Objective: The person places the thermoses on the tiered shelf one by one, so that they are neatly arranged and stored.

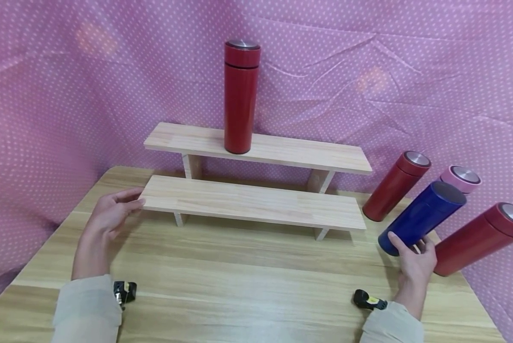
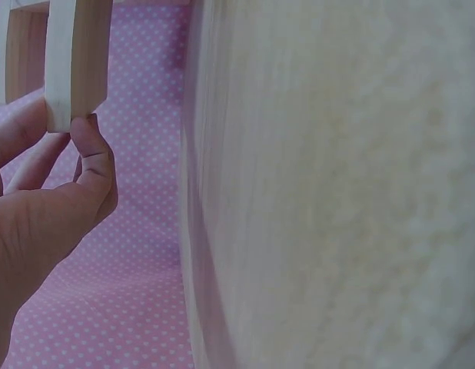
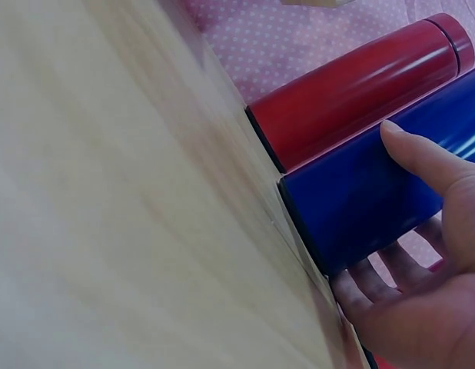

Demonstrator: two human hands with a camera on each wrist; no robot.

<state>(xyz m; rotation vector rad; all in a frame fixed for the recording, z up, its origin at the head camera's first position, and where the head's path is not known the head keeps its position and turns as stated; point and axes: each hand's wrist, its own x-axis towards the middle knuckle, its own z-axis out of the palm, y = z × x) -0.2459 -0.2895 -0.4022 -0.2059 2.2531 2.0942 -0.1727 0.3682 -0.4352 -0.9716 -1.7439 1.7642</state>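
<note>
My left hand (image 1: 112,212) pinches the left end of the lower board of a two-step wooden shelf (image 1: 252,200), thumb on one face and fingers on the other, as the left wrist view shows. At the right, my right hand (image 1: 416,262) is round the lower part of a blue thermos bottle (image 1: 421,214), its thumb across the near side. In the right wrist view the blue bottle's base is right at the tabletop. A red thermos bottle (image 1: 241,100) stands upright on the upper board (image 1: 307,151).
Beside the blue bottle stand a red bottle (image 1: 393,188) behind, another red bottle (image 1: 481,240) to the right, and a pink bottle (image 1: 461,178) partly hidden. Pink dotted cloth (image 1: 307,71) hangs behind the wooden table (image 1: 239,276). Dark straps (image 1: 369,300) are at both wrists.
</note>
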